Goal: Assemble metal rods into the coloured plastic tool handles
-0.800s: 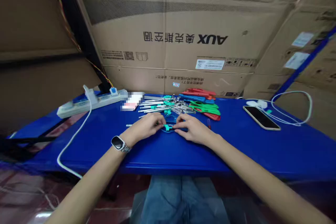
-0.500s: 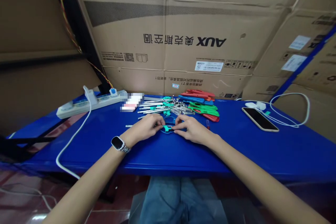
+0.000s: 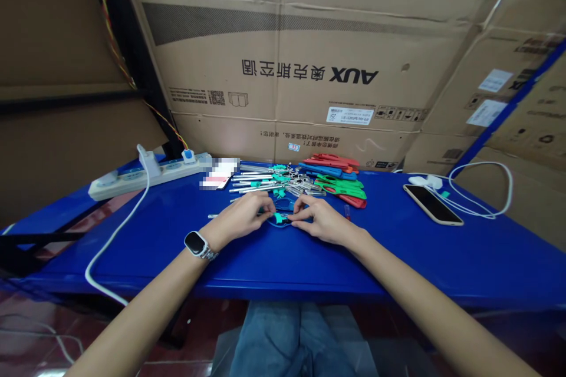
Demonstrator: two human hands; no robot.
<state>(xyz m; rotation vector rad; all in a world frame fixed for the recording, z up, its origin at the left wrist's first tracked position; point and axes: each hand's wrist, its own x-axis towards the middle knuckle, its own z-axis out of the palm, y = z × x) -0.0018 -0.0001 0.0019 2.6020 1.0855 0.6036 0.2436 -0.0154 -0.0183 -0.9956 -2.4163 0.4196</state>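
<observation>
Facing cardboard boxes (image 3: 309, 41), blue table (image 3: 398, 259) beneath left hand (image 3: 243, 218)

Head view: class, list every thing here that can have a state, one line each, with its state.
left hand, fingers closed on the teal part
right hand, fingers closed on the same part
phone, face up, screen dark
smartwatch, on left wrist, screen dark
power strip, white plug in it
white cable, looped beside the phone

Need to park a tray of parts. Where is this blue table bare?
Bare: the table front right, between the right hand and the phone; also between the left hand and the white cord. Crowded: the tool pile behind both hands, which pinch a teal piece.
</observation>
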